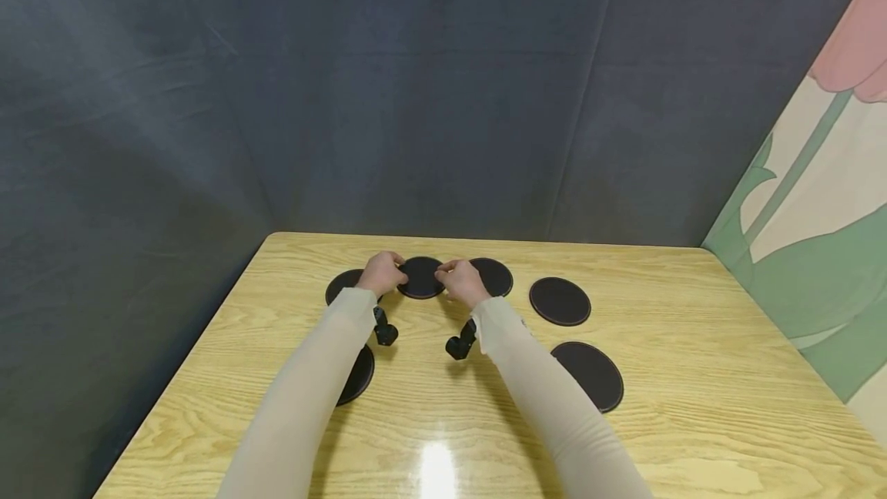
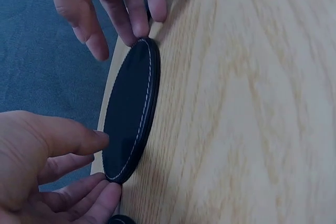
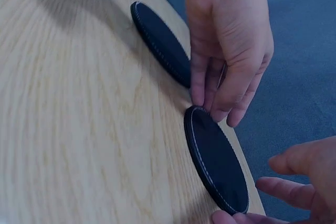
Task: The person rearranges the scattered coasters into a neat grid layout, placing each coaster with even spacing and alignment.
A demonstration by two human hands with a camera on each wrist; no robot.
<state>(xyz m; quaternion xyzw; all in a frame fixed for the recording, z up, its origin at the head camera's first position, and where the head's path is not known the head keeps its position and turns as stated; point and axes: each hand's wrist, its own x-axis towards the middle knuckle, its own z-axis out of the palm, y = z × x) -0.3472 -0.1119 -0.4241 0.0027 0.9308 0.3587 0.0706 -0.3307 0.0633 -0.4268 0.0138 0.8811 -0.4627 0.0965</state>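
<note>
A round black coaster (image 1: 421,278) with pale stitching round its rim lies near the back edge of the table, between my two hands. My left hand (image 1: 381,273) touches its left edge with the fingertips. In the left wrist view, that thumb lies over or close by the coaster (image 2: 129,111); whether it presses is unclear. My right hand (image 1: 463,282) meets the opposite edge with its fingertips. Seen from the right wrist, the right thumb (image 3: 294,161) stands apart from the coaster (image 3: 218,158).
More black coasters lie in an arc on the wooden table (image 1: 430,383): one beside my left hand (image 1: 339,283), one behind my right hand (image 1: 495,277), others at right (image 1: 560,301) and nearer the front (image 1: 589,376). Another (image 1: 358,376) is partly under my left sleeve. A dark curtain (image 1: 416,98) hangs behind.
</note>
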